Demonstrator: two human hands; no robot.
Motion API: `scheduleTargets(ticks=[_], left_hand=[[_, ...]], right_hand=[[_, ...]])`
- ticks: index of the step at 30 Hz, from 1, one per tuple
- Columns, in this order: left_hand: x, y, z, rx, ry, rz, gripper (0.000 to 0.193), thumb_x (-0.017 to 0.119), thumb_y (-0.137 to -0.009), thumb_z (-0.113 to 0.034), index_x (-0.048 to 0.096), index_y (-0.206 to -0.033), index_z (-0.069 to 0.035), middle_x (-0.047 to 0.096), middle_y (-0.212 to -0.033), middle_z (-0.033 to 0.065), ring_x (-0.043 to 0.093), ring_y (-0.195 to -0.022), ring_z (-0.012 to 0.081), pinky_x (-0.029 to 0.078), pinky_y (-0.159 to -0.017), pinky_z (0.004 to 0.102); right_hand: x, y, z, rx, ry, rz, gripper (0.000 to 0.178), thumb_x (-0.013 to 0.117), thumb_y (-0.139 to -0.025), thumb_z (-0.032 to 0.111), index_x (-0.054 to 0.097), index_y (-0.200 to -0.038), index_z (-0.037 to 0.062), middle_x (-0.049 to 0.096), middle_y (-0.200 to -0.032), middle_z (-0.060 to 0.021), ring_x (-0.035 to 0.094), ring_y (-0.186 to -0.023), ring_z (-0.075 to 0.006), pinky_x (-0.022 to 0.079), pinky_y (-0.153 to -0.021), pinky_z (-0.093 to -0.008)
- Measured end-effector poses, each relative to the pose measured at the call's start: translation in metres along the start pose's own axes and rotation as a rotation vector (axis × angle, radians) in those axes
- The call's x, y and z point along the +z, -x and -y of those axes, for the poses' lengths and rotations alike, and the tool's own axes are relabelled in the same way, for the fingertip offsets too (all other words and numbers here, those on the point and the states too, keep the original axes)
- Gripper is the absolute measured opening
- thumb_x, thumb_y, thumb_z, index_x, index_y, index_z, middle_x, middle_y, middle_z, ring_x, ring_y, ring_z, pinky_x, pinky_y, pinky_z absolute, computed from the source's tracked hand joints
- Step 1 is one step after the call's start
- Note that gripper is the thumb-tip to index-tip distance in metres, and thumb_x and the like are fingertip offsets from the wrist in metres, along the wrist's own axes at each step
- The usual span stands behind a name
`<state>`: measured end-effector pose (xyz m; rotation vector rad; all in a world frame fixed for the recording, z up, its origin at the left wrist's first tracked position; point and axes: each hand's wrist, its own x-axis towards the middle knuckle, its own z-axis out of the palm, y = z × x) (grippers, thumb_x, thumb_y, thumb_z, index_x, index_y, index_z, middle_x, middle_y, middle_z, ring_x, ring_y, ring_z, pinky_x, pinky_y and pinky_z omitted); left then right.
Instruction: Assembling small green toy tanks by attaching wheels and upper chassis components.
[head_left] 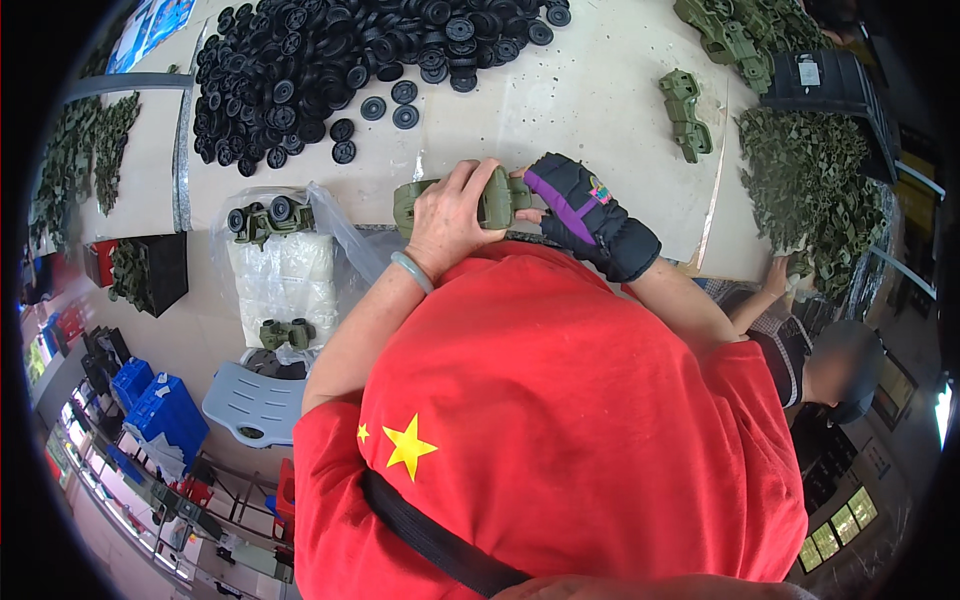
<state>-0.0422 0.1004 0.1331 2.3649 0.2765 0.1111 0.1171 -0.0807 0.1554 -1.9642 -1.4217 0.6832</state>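
Observation:
Close to my body, at the table's front edge, is an olive-green plastic toy vehicle body (pixel 497 203). My left hand (pixel 452 212), bare with a pale bracelet at the wrist, is wrapped over its middle. My right hand (pixel 590 212) wears a black and purple fingerless glove. Its thumb and fingers pinch the right end of the same body; whether a small part lies between those fingertips cannot be made out. Beyond my hands, a few loose black toy wheels (pixel 404 117) lie on the table (pixel 560 120), near a large heap of black wheels (pixel 300 70).
Another green vehicle body (pixel 686 115) lies at the right, beside a pile of green parts (pixel 805 180) and a black crate (pixel 822 82). At the left, a clear plastic bag (pixel 345 240) holds wheeled green toys (pixel 270 218). A co-worker (pixel 800 360) is at the right.

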Motion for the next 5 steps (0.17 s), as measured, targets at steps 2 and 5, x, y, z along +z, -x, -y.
scheduleTargets(ticks=[2, 5], left_hand=[[0.005, -0.006, 0.0, -0.031, -0.13, 0.05, 0.086, 0.091, -0.071, -0.031, 0.053, -0.147, -0.016, 0.063, -0.132, 0.0118, 0.071, -0.108, 0.0363, 0.061, -0.088, 0.0473], [0.007, -0.018, 0.006, 0.042, -0.176, 0.106, 0.108, 0.092, -0.071, -0.036, 0.037, -0.162, -0.02, 0.047, -0.152, 0.0167, 0.055, -0.137, 0.0338, 0.044, -0.115, 0.0488]], right_hand=[[0.002, -0.003, -0.008, 0.066, -0.049, 0.05, 0.049, 0.08, -0.091, 0.032, 0.065, -0.13, 0.0065, 0.068, -0.112, -0.0175, 0.065, -0.108, -0.0381, 0.053, -0.094, -0.0479], [0.013, -0.007, -0.025, 0.287, -0.226, -0.024, 0.051, 0.081, -0.089, 0.03, 0.066, -0.132, 0.0091, 0.069, -0.114, -0.0165, 0.067, -0.111, -0.0341, 0.053, -0.095, -0.048]])
